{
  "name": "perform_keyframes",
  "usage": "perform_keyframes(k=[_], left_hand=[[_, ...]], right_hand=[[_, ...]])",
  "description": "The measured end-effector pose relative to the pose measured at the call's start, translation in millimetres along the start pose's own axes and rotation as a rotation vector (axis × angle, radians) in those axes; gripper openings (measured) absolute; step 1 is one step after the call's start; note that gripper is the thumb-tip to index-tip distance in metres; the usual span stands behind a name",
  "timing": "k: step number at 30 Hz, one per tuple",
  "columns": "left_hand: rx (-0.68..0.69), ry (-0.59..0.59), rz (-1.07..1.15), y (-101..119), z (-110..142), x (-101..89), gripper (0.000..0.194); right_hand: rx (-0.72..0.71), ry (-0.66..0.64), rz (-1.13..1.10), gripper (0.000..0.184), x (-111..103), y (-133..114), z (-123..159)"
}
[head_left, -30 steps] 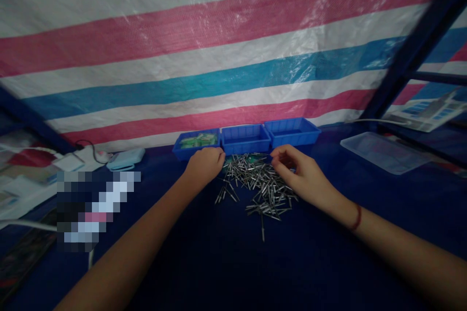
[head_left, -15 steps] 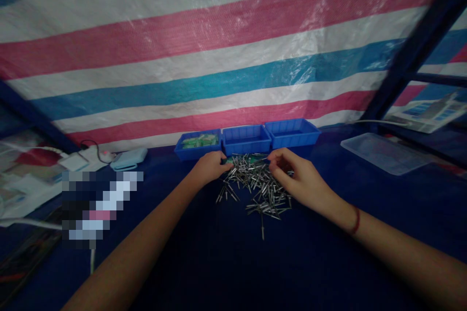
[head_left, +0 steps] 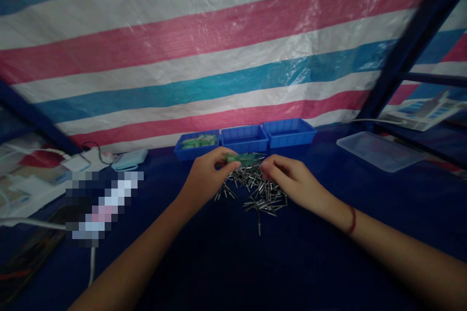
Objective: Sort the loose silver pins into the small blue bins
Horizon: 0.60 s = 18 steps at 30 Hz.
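A loose heap of silvery pop rivets [head_left: 268, 195] lies on the dark blue table. Over the heap's far left side, my left hand [head_left: 210, 170] is closed on a small green plastic bag [head_left: 242, 159], blurred by motion. My right hand [head_left: 288, 175] is at the heap's right side, thumb and fingers pinched together close to the bag's right end. Whatever is between those fingertips is hidden. One rivet [head_left: 259, 223] sticks out of the heap toward me.
Behind the heap stand three blue bins: the left bin [head_left: 178, 153] holds green packets, beside a middle bin [head_left: 244, 145] and a right bin [head_left: 290, 140]. A clear plastic lid [head_left: 383, 150] lies right. A light-blue case [head_left: 129, 159], cables and a phone [head_left: 32, 252] are left.
My left hand has lifted the green bag from behind the heap, bringing it up between the hands. My right hand has shifted slightly left, toward the bag. The view has turned a little.
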<state>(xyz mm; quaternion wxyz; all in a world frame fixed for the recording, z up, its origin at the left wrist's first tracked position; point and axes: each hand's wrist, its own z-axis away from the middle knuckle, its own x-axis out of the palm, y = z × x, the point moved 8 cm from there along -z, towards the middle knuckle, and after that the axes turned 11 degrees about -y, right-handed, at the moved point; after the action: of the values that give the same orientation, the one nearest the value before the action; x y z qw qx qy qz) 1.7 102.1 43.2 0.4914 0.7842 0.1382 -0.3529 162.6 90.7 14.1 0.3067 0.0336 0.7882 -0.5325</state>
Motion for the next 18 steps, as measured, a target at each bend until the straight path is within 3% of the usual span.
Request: perform_keyframes(k=[3, 5, 7, 11, 15, 18], left_hand=[[0.286, -0.052, -0.139, 38.5, 13.0, 16.2, 0.009], [0.427, -0.063, -0.223, 53.8, 21.3, 25.2, 0.017], [0.464, -0.012, -0.239, 57.6, 25.5, 26.7, 0.024], [0.281, 0.113, 0.055, 38.6, 22.6, 19.0, 0.037], [-0.021, -0.182, 0.481, 13.7, 14.9, 52.0, 0.03], [-0.108, -0.235, 0.523, 6.7, 14.3, 62.2, 0.022]], right_hand=[[0.078, -0.111, -0.271, 0.042, 12.5, 1.6, 1.3], [0.104, -0.132, -0.439, 0.033, 17.1, 0.5, 3.0], [0.099, -0.107, -0.547, 0.023, 16.4, -0.8, 4.1], [0.039, -0.027, -0.546, 0.02, 6.5, -0.9, 4.2], [-0.069, 0.044, -0.369, 0.018, -2.4, -6.9, 5.0], [-0.099, 0.031, -0.295, 0.014, 0.6, -12.6, 5.6]])
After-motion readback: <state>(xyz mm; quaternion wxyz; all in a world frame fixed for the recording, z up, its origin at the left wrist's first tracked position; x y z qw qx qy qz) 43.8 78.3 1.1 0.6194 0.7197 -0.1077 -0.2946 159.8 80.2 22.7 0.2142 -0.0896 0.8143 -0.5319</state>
